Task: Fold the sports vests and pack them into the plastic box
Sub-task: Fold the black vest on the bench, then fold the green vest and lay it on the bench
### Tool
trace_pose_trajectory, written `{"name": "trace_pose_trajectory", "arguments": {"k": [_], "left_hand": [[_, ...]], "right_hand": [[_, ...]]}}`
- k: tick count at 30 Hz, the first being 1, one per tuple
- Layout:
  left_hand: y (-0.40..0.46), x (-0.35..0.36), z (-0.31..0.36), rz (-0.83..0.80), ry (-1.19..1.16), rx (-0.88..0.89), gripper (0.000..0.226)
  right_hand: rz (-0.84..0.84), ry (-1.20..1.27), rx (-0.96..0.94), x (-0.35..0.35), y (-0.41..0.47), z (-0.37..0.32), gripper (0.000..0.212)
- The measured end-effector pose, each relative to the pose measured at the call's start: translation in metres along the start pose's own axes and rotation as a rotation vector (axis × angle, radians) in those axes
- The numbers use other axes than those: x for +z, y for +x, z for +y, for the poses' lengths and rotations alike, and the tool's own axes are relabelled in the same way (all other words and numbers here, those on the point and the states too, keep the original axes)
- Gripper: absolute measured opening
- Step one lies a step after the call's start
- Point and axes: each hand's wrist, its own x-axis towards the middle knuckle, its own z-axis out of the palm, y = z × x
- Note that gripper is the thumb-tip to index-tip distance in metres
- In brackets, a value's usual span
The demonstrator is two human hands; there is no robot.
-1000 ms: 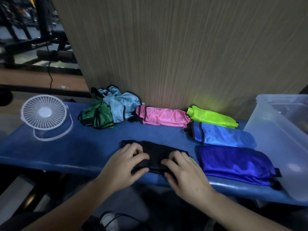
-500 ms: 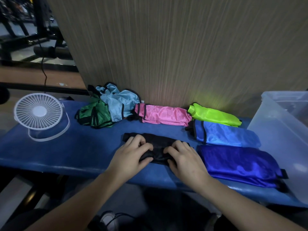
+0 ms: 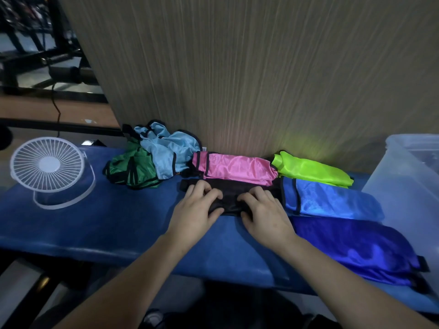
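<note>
A folded black vest (image 3: 229, 198) lies on the blue bench (image 3: 95, 224), its far edge against a folded pink vest (image 3: 237, 168). My left hand (image 3: 197, 207) grips its left half, fingers curled on top and thumb at the near edge. My right hand (image 3: 263, 210) grips the right half the same way. Folded lime (image 3: 311, 172), light blue (image 3: 332, 200) and royal blue (image 3: 356, 248) vests lie to the right. A translucent plastic box (image 3: 403, 186) stands at the far right.
Two crumpled vests, pale blue (image 3: 171, 150) and green (image 3: 133, 169), are heaped at the back left. A white desk fan (image 3: 47, 167) stands on the bench's left end. A wood-grain panel (image 3: 237, 79) rises directly behind the vests.
Both hands slid the black vest away from me across the bench, from near the front edge up against the pink vest.
</note>
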Motion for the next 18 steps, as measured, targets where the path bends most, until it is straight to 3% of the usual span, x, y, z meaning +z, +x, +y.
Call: {"name": "trace_pose_trajectory", "arguments": {"k": [18], "left_hand": [[0.008,0.008,0.0,0.008,-0.109,0.008,0.028]], "right_hand": [[0.02,0.104,-0.031,0.003,-0.003,0.011,0.052]]}}
